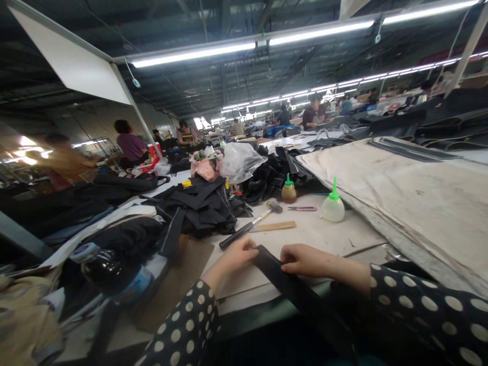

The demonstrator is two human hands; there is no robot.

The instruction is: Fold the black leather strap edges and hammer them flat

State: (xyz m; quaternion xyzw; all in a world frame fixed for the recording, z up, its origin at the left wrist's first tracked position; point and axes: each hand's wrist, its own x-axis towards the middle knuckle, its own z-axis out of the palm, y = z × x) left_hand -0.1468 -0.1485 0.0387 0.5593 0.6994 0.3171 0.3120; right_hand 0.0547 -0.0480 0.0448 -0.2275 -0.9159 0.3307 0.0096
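A long black fabric strip (pixel 284 277) runs between my hands and hangs down over the table's front edge toward my lap. My left hand (pixel 241 254) pinches its far end at the left edge. On the strip's right edge, a little nearer to me, my right hand (pixel 299 259) is closed with thumb and fingertips together. Just beyond the hands lie a hammer (pixel 251 224) with a black grip and a flat tan wooden strip (pixel 275 226). Farther back are pink-handled thread snips (pixel 302 209), a clear squeeze bottle (pixel 333 209) with a green nozzle and a smaller amber one (pixel 288 192).
Piles of cut black pieces (pixel 204 206) cover the table's left and back. A dark drink bottle (pixel 110 269) lies at the left front. A pale padded board (pixel 412 188) rises at right. A clear plastic bag (pixel 242 161) sits behind. Several people work farther off.
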